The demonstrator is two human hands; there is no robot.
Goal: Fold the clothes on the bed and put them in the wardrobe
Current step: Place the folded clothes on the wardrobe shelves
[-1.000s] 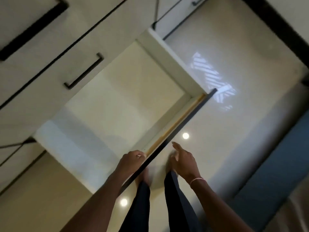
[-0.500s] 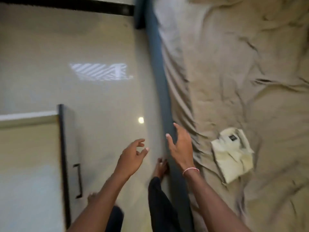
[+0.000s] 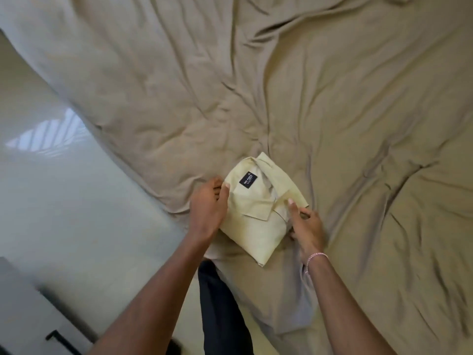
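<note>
A folded pale-yellow shirt (image 3: 256, 216) is held between both grips on the rumpled beige bed sheet (image 3: 345, 103). Its left edge is clasped by the curled left grip (image 3: 208, 208), and its right edge is pinched by the right grip (image 3: 305, 228). The soft, roughly rectangular packet is laid lengthwise, slightly tilted, with the collar and black label (image 3: 248, 180) pointed away from the person.

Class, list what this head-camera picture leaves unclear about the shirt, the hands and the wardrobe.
- Head view: fingertips of the left hand and right hand, partly hidden under edges of the folded shirt.
- Head view: small print on the label, too small to read.
- Head view: wardrobe panel, blurred and cut off by the bottom-left edge.
</note>
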